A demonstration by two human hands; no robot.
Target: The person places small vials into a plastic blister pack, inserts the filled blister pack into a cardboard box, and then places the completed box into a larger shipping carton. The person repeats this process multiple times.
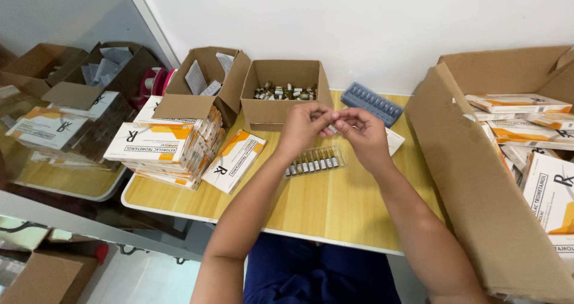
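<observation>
Both hands meet over the table, fingertips pinched together on something small between them. The left hand (303, 127) and the right hand (360, 130) each close thumb and forefinger on it; the item itself is too small and too hidden to name, possibly a single ampoule. Judgement: the two-handed pinch suits a small, fragile piece that needs steadying from both ends.

Directly below the hands, on the wooden table (335, 205), lies a clear plastic tray of amber ampoules (314, 160), laid flat with the ampoules side by side in a row, within easy reach.

Just beyond the hands stands an open cardboard box of loose ampoules (286, 91), flaps up. Beside it, beyond the left hand, a second open cardboard box (206, 77) holds folded paper leaflets. Beyond the right hand lies a stack of empty blue trays (372, 103).

To the left of the left hand lies a single white-and-orange carton (233, 160), and further left a stack of the same cartons (164, 145). Well to the right of the right hand, a large cardboard box (472, 178) lies on its side, opening toward the person, with more such cartons inside.
</observation>
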